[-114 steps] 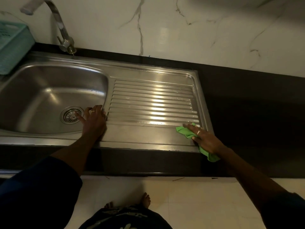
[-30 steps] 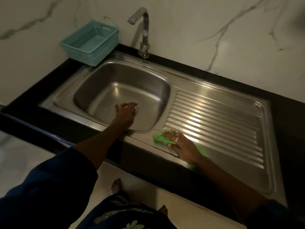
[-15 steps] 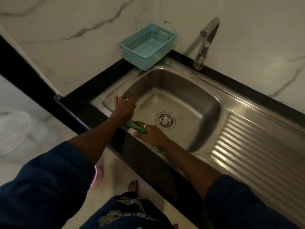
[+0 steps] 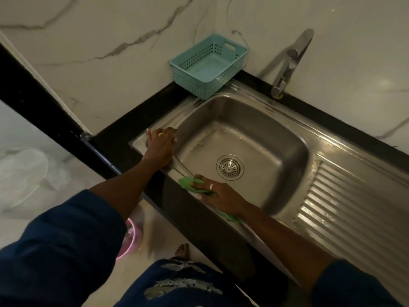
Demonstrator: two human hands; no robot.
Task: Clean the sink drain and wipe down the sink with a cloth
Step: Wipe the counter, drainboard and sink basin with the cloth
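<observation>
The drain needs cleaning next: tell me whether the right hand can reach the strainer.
Probably yes: the right hand, pressing the green cloth on the sink rim, is close to the drain strainer, with only bare basin between.

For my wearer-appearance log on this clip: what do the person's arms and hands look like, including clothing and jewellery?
Both arms wear dark blue sleeves. The left sleeve and the right sleeve stop short of the forearms, which are bare. There are no gloves. The left hand has a pale ring on one of its fingers, and the right hand has a similar ring.
</observation>
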